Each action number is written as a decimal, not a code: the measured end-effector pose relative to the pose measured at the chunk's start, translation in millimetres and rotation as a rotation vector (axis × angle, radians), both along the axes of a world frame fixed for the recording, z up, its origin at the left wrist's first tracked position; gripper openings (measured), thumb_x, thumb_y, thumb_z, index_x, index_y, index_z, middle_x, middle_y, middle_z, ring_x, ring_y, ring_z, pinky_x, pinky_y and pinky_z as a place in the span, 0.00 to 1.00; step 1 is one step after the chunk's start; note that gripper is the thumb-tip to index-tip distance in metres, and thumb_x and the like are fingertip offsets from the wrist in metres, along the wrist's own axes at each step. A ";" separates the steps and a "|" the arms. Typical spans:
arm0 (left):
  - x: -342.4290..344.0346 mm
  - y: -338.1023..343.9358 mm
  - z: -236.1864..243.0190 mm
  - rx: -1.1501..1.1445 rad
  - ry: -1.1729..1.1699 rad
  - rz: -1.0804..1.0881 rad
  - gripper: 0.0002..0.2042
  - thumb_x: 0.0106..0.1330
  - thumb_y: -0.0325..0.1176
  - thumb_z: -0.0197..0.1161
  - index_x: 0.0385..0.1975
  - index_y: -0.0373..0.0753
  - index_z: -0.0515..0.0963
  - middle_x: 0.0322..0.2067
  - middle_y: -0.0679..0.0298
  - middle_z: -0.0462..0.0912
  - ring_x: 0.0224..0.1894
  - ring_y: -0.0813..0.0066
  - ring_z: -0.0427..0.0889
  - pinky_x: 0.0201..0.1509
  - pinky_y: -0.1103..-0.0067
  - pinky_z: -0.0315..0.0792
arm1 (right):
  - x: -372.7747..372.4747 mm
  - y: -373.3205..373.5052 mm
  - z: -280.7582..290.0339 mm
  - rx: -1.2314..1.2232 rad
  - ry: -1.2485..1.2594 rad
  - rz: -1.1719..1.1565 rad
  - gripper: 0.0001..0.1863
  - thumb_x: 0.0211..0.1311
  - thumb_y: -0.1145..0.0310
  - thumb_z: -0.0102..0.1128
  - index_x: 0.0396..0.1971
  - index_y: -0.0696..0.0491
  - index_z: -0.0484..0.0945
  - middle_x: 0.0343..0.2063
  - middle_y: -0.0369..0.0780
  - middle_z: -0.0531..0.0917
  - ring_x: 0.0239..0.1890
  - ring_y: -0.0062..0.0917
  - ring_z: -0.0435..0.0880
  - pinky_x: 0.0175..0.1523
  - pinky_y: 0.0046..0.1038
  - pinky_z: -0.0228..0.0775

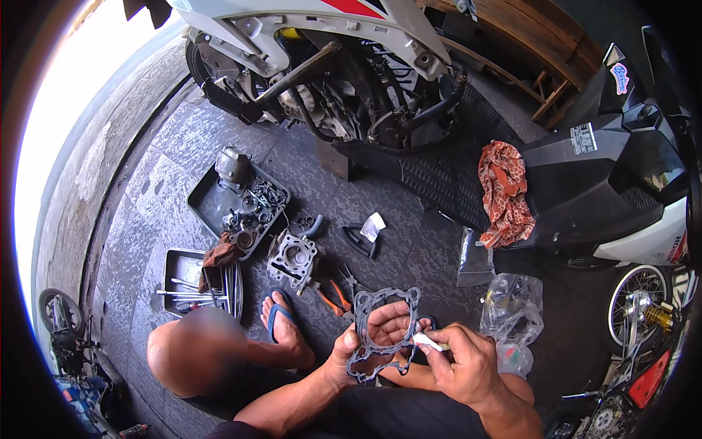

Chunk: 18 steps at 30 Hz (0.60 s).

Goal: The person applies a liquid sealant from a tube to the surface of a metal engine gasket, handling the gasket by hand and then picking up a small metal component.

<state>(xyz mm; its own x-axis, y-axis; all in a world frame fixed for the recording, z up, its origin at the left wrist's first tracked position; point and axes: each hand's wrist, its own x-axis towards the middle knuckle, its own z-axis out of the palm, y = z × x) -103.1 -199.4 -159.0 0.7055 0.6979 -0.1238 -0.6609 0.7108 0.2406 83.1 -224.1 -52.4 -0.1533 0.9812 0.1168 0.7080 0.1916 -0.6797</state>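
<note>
My left hand [389,328] is closed on a thin grey engine gasket [360,313]. The thumb lies at its left side, and the curled fingers show through the large round opening. In my right hand [468,364] a small white tube [430,341] is pinched between thumb and fingers, its tip at the gasket's right edge. I cannot see whether anything comes out of the tube. Just beyond my left hand, a metal engine cylinder block [294,257] rests on the floor. Beside it lie orange-handled pliers [334,298].
A black tray [197,196] holds engine parts and bolts; a smaller tray [170,272] holds wrenches. A partly stripped scooter [351,95] stands ahead. To the right are a patterned cloth [504,194], clear plastic bags [512,311] and a red-and-black motorcycle [647,380]. A black hose [358,240] lies on the floor.
</note>
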 end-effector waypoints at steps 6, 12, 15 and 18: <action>-1.1 0.6 1.3 0.024 0.028 -0.043 0.54 0.49 0.62 0.72 0.70 0.35 0.56 0.68 0.43 0.63 0.68 0.55 0.68 0.71 0.62 0.64 | -5.0 6.8 1.1 0.024 0.042 -0.011 0.09 0.52 0.78 0.71 0.32 0.60 0.79 0.27 0.43 0.85 0.22 0.30 0.86 0.24 0.27 0.76; -0.4 1.7 0.8 -0.003 -0.014 -0.012 0.52 0.50 0.61 0.73 0.70 0.36 0.57 0.65 0.45 0.66 0.68 0.54 0.67 0.73 0.60 0.61 | -5.2 2.6 7.5 -0.025 0.075 0.110 0.09 0.52 0.77 0.72 0.30 0.59 0.79 0.26 0.43 0.84 0.23 0.33 0.87 0.25 0.29 0.78; 0.3 1.4 0.2 0.003 -0.028 0.012 0.51 0.50 0.61 0.73 0.69 0.36 0.58 0.64 0.46 0.68 0.69 0.53 0.66 0.73 0.59 0.61 | -1.2 -0.1 4.4 -0.048 0.104 0.071 0.08 0.53 0.77 0.72 0.31 0.60 0.80 0.25 0.43 0.84 0.23 0.31 0.87 0.25 0.29 0.78; 1.3 1.9 -4.4 0.012 -0.044 0.030 0.50 0.49 0.61 0.73 0.68 0.38 0.59 0.64 0.47 0.68 0.70 0.52 0.65 0.72 0.58 0.63 | -0.4 1.8 10.3 -0.135 0.172 0.058 0.08 0.53 0.77 0.71 0.32 0.60 0.80 0.26 0.44 0.85 0.25 0.31 0.88 0.26 0.29 0.79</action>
<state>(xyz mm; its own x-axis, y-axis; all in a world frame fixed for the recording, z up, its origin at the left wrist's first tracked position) -101.8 -197.5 -163.4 0.6885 0.7203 -0.0846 -0.6922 0.6874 0.2198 82.7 -222.3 -42.1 -0.1988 0.9799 0.0140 0.5704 0.1273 -0.8115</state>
